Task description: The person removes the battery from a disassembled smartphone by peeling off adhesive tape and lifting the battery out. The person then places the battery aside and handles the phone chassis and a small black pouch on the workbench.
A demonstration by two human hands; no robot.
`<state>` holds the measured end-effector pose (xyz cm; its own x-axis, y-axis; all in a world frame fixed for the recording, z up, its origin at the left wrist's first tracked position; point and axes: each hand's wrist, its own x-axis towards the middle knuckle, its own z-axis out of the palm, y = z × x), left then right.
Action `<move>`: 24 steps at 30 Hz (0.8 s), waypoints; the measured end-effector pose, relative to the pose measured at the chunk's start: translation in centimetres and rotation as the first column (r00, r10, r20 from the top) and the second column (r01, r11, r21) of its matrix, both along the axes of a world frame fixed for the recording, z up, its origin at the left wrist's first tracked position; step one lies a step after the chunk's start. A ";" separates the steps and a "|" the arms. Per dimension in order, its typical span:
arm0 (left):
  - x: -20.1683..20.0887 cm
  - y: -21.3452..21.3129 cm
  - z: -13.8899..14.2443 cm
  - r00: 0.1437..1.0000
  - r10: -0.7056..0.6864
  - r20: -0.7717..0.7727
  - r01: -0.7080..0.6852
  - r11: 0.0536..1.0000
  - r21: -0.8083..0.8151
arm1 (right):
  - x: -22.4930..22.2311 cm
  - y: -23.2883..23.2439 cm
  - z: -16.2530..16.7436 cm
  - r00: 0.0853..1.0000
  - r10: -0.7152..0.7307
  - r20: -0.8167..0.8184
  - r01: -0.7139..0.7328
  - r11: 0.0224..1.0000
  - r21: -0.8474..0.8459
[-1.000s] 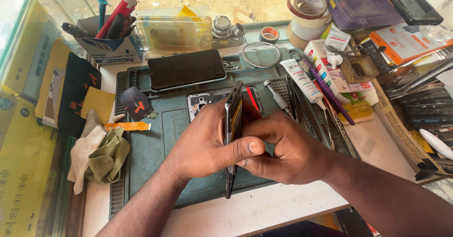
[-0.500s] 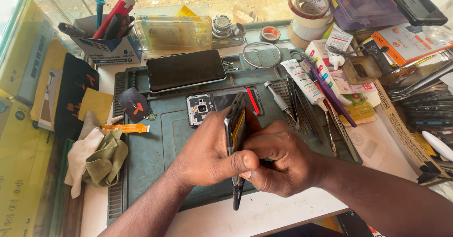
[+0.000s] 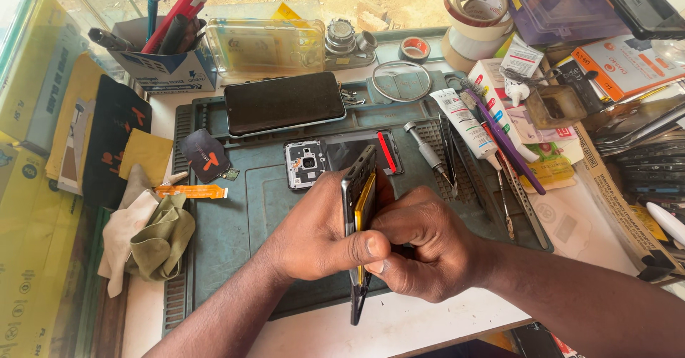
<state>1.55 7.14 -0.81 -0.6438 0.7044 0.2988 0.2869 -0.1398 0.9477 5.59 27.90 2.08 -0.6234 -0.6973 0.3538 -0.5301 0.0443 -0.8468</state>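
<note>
While both hands clamp a phone on its edge above the green mat, left hand and right hand have fingers curled tight (thumbs meeting at its yellow seam); too much squeeze could crack the screen.

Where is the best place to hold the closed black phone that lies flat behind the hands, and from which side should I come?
Probably by its two long edges, from above. The black phone lies flat, screen up, crosswise on the green mat, so only the thin sides offer purchase. Its near edge is free; the clear case stands close behind, so come slightly from the front.
</note>
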 end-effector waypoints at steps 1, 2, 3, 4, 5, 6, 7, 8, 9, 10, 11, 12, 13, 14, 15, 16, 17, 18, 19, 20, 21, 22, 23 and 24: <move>0.0 0.0 0.0 1.000 -0.002 -0.003 0.002 1.000 -0.006 | 0.0 0.0 0.0 1.000 0.001 0.012 -0.001 1.000 -0.007; 0.0 0.0 -0.1 1.000 -0.008 0.017 0.008 1.000 0.016 | 0.1 0.1 -0.1 1.000 -0.008 0.011 0.008 1.000 -0.010; 0.1 -0.1 -0.1 0.999 -0.014 0.037 0.012 0.999 0.036 | 0.1 0.2 -0.1 1.000 -0.015 0.010 0.015 1.000 -0.015; 0.2 -0.1 -0.2 0.998 -0.020 0.057 0.017 0.998 0.057 | 0.1 0.3 -0.1 1.000 -0.023 0.010 0.023 1.000 -0.020; 0.2 0.0 -0.2 0.999 -0.016 0.045 0.014 0.998 0.054 | 0.1 0.3 -0.1 1.000 -0.014 0.016 0.015 1.000 -0.027; 0.2 0.0 -0.2 0.999 -0.014 0.032 0.012 0.999 0.051 | 0.1 0.4 -0.1 1.000 -0.006 0.023 0.007 0.999 -0.033; 0.2 0.1 -0.2 1.000 -0.011 0.019 0.010 0.999 0.049 | 0.0 0.5 -0.1 1.000 0.001 0.028 0.000 0.999 -0.040; 0.2 0.1 -0.2 1.000 -0.009 0.027 0.007 0.999 0.044 | 0.0 0.6 -0.1 0.999 0.010 0.050 -0.007 0.999 -0.048; 0.3 0.1 -0.2 0.999 -0.005 0.035 0.004 0.999 0.040 | -0.1 0.6 -0.1 0.997 0.019 0.072 -0.014 0.998 -0.057; 0.4 0.1 -0.2 0.999 -0.001 0.045 -0.001 0.999 0.035 | -0.1 0.6 -0.1 0.995 0.029 0.095 -0.023 0.998 -0.066; 0.5 0.1 -0.2 0.997 -0.021 0.079 0.017 0.999 0.051 | -0.1 0.7 -0.1 0.995 0.028 0.095 -0.023 0.998 -0.061; 0.6 0.0 -0.1 0.993 -0.042 0.111 0.035 0.997 0.068 | -0.2 0.7 -0.2 0.995 0.028 0.093 -0.023 0.998 -0.055; 0.7 -0.1 -0.1 0.988 -0.063 0.141 0.051 0.995 0.086 | -0.1 0.7 -0.2 0.996 0.028 0.090 -0.024 0.999 -0.049; 0.8 -0.2 0.0 0.988 -0.064 0.141 0.051 0.994 0.092 | -0.1 0.8 -0.3 0.993 0.030 0.113 -0.024 0.998 -0.054; 0.9 -0.3 0.1 0.988 -0.066 0.139 0.053 0.994 0.098 | -0.1 0.8 -0.3 0.990 0.031 0.135 -0.023 0.998 -0.059; 0.9 -0.3 0.1 0.988 -0.069 0.139 0.055 0.993 0.106 | -0.1 0.8 -0.4 0.987 0.031 0.158 -0.021 0.998 -0.061; 0.9 -0.4 0.2 0.987 -0.074 0.140 0.060 0.993 0.105 | -0.1 0.7 -0.4 0.986 0.041 0.163 -0.030 0.997 -0.072; 0.9 -0.5 0.2 0.987 -0.079 0.141 0.065 0.993 0.103 | -0.1 0.7 -0.4 0.985 0.052 0.166 -0.039 0.996 -0.084; 0.9 -0.6 0.2 0.986 -0.084 0.143 0.070 0.992 0.102 | -0.1 0.6 -0.4 0.983 0.063 0.171 -0.047 0.994 -0.094; 0.9 -0.8 0.3 0.989 -0.074 0.129 0.062 0.994 0.093 | -0.1 0.5 -0.4 0.982 0.068 0.179 -0.050 0.994 -0.101; 0.8 -0.9 0.2 0.991 -0.064 0.114 0.055 0.995 0.084 | -0.2 0.4 -0.3 0.980 0.072 0.185 -0.053 0.993 -0.107; 0.9 -0.9 0.2 0.993 -0.056 0.100 0.049 0.996 0.076 | -0.2 0.2 -0.2 0.978 0.075 0.193 -0.054 0.992 -0.113; 0.9 -1.0 0.1 0.988 -0.082 0.134 0.071 0.993 0.091 | -0.3 0.1 -0.1 0.976 0.075 0.202 -0.051 0.991 -0.120; 0.9 -1.1 0.0 0.980 -0.108 0.167 0.091 0.990 0.106 | -0.3 0.0 0.0 0.975 0.076 0.211 -0.050 0.990 -0.128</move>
<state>2.50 6.05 -0.76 -0.6195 0.7405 0.2604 0.1013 -0.2536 0.9620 5.30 27.92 2.07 -0.6503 -0.6976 0.3008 -0.3335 -0.0937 -0.9381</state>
